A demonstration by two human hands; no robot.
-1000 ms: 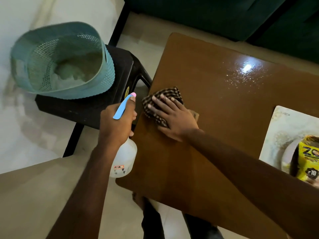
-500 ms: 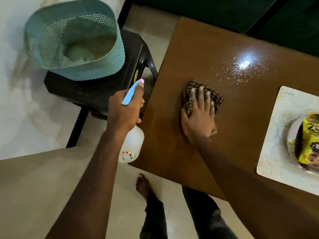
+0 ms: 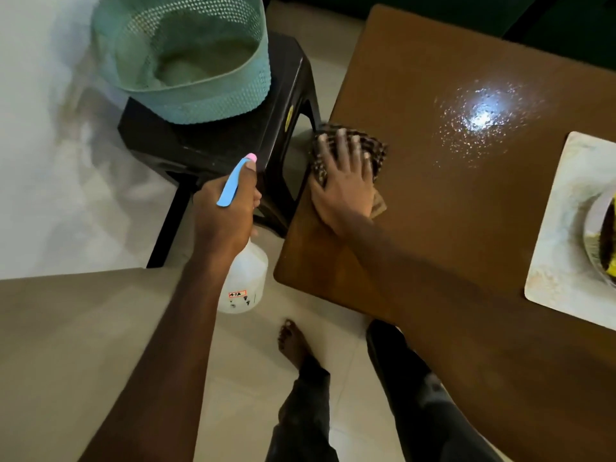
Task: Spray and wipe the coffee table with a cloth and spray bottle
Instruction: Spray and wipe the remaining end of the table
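The right hand [image 3: 345,185] lies flat on the checked cloth [image 3: 378,153], fingers [image 3: 341,145] straight and spread, pressing it onto the tabletop [image 3: 433,235] at its left edge. Left of those fingers and off the tabletop, the left hand [image 3: 225,211] grips the spray bottle [image 3: 245,278]. The wet patch [image 3: 480,118] glints beyond the cloth to the right. The wipe would go best carried there in overlapping strokes under even pressure, stopping short of the mat [image 3: 556,261].

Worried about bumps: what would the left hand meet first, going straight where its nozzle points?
Likely the black stool, just ahead of the left hand and spray bottle, though height is unclear.
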